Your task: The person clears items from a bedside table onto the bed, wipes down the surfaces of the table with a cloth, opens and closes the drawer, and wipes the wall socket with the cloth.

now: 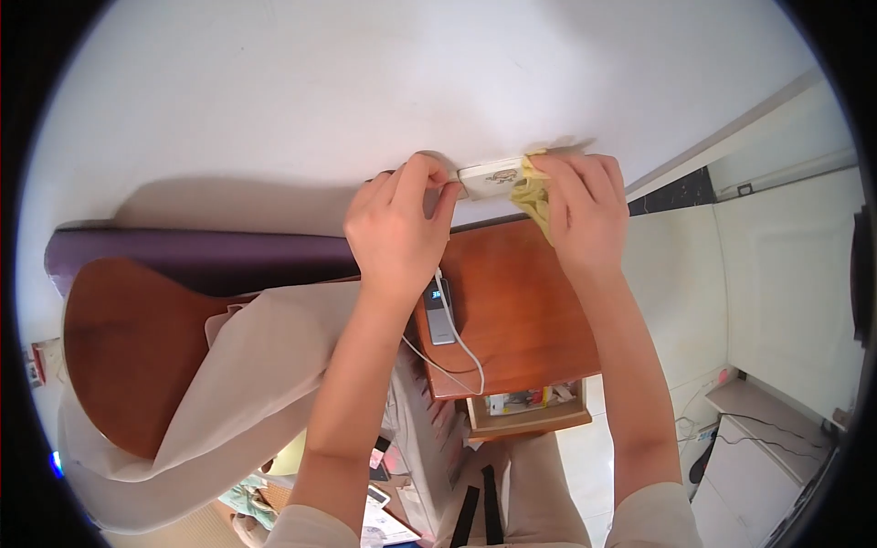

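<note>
A white rectangular plate with a small ornate pattern is on the pale wall, between my two hands. My left hand is at its left end, thumb and index finger pinched together at the edge; whatever they may hold is too small to make out. At the right end my right hand grips a crumpled yellow cloth, which touches the plate and hangs below the fingers.
Below the hands stands a reddish-brown wooden cabinet with an open drawer. On it lie a grey device with a lit display and a white cable. A purple padded headboard and brown wooden panel are at left.
</note>
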The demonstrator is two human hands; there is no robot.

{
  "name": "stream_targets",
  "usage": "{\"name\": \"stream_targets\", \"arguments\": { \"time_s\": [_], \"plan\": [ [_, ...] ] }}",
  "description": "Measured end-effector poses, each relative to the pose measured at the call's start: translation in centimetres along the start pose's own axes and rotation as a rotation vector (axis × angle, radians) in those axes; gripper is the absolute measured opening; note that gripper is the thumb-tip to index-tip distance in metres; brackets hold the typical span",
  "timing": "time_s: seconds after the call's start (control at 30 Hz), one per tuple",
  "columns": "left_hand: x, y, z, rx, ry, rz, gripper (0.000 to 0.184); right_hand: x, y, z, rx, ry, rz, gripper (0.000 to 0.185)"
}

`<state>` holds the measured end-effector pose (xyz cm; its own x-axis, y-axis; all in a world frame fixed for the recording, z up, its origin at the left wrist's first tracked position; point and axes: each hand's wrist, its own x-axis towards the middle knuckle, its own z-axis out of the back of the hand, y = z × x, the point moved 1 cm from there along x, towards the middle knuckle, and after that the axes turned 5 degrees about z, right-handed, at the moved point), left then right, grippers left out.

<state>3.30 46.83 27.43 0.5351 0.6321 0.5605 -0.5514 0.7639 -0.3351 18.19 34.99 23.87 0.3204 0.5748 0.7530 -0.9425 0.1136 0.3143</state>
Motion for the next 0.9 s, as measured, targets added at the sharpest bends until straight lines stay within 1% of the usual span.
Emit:
{"name": "stream_targets", "arguments": {
  "time_s": [0.13,0.2,0.27,0.33,0.37,0.47,0.53,0.6,0.63,0.67,0.73,0.8,0.9],
  "plan": [
    [-0.1,-0.1,-0.1,-0.044,-0.008,0.013,0.03,0.0,2.6,-2.5,-0.049,0.05,0.032,0.026],
    [-0.1,-0.1,-0.3,-0.055,-0.014,0.01,0.03,0.2,4.6,-4.4,0.099,-0.011,0.205,0.025],
    [0.0,-0.1,-0.1,-0.048,-0.006,-0.003,0.031,-0.2,3.6,-4.0,0.104,-0.037,0.165,0.024],
    [0.2,-0.1,0.1,-0.045,0.024,-0.011,0.031,-0.2,1.6,-2.0,0.07,-0.021,0.07,0.026],
    [0.2,-0.1,0.2,-0.047,0.032,-0.02,0.031,0.0,0.4,-1.3,0.071,-0.038,0.069,0.029],
    [0.3,0.1,0.0,-0.022,0.028,-0.035,0.031,0.3,0.4,-0.8,0.084,-0.035,0.024,0.026],
    [0.2,0.2,-0.2,0.0,0.014,-0.042,0.031,0.6,1.9,-1.5,0.048,-0.012,0.003,0.024],
    [0.1,0.2,-0.3,-0.046,-0.014,-0.03,0.031,0.6,3.5,-3.3,0.137,-0.006,0.228,0.021],
    [0.1,0.2,-0.3,-0.049,-0.008,-0.035,0.031,0.7,4.0,-3.9,0.066,-0.001,0.246,0.016],
    [0.2,0.3,-0.4,-0.066,-0.004,-0.03,0.03,0.6,3.6,-3.6,0.061,0.001,0.24,0.016],
    [0.0,0.2,-0.3,-0.085,0.005,-0.017,0.03,0.6,2.7,-2.7,0.078,0.022,0.135,0.018],
    [0.1,0.3,0.0,-0.044,0.028,-0.023,0.03,0.2,-0.1,-1.1,0.072,0.0,0.086,0.025],
    [0.2,0.1,0.2,0.007,0.036,-0.055,0.031,-0.6,-2.9,1.2,0.01,0.026,0.04,0.022]
  ]
}}
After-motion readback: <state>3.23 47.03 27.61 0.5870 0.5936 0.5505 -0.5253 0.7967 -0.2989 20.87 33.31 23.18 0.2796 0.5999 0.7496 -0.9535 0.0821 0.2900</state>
